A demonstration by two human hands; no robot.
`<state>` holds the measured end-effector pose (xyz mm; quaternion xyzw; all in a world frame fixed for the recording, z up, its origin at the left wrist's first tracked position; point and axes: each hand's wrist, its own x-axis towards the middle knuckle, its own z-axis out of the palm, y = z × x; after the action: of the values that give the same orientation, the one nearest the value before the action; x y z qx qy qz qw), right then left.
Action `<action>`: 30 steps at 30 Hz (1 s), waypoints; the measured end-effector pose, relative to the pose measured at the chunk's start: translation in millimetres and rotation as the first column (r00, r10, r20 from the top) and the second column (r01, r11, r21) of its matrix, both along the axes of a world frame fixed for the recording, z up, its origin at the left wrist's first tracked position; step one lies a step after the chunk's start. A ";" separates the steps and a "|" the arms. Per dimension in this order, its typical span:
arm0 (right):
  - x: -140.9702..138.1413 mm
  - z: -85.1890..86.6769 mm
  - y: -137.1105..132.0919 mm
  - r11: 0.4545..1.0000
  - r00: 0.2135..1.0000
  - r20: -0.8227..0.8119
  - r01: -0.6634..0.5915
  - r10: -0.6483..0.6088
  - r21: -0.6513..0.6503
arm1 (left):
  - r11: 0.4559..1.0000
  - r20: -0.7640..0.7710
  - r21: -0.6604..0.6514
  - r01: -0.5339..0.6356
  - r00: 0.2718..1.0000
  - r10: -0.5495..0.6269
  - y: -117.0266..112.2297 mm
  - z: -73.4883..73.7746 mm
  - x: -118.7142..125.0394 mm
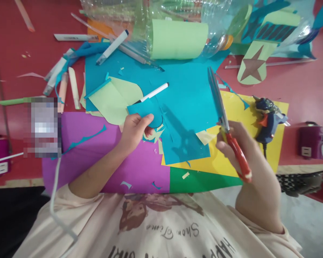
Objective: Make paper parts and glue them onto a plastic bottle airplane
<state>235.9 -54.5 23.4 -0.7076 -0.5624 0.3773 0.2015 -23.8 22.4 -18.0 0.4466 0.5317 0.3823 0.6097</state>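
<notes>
My left hand (136, 130) pinches a small piece of blue paper (148, 109) between thumb and fingers; a dark curved line runs along its rounded edge. In my right hand (239, 143) is a pair of scissors (227, 122) with red handles, blades pointing up and away from me. The blades look nearly closed, and they are apart from the paper piece. Beneath both hands lies a large blue sheet (188, 104). A white marker (156, 91) with a black tip shows just behind the held piece. Light green cut paper (121, 96) lies to its left.
Purple (110, 165), yellow (274, 132) and green (199, 181) sheets cover the near table. A glue gun (269, 122) lies at right. Behind stand a clear plastic bottle wrapped in green paper (179, 39) and several markers (113, 46). A blurred-out device (44, 127) with a white cable is at left.
</notes>
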 end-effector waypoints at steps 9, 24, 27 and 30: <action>14.1 -24.7 43.4 0.996 0.877 0.479 -0.003 -0.042 0.093 | 0.999 -0.031 -0.021 0.032 0.999 -0.033 -3.1 5.2 1.3; -57.0 -24.3 79.9 0.855 0.793 -0.320 -0.493 0.518 0.161 | 0.982 -0.036 0.006 0.188 0.982 -0.188 -3.3 0.6 2.0; -69.4 -39.0 84.6 0.861 0.746 -0.431 -0.448 0.508 0.240 | 0.985 -0.057 -0.009 0.171 0.984 -0.171 -2.1 0.7 2.0; -71.0 -45.0 83.3 0.886 0.725 -0.509 -0.383 0.463 0.261 | 0.985 -0.065 -0.036 0.169 0.983 -0.171 -1.8 -0.2 2.1</action>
<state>164.9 28.7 -21.6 -0.4029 -0.6498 0.5631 0.3135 -21.8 20.6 -18.2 0.4936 0.5177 0.3052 0.6287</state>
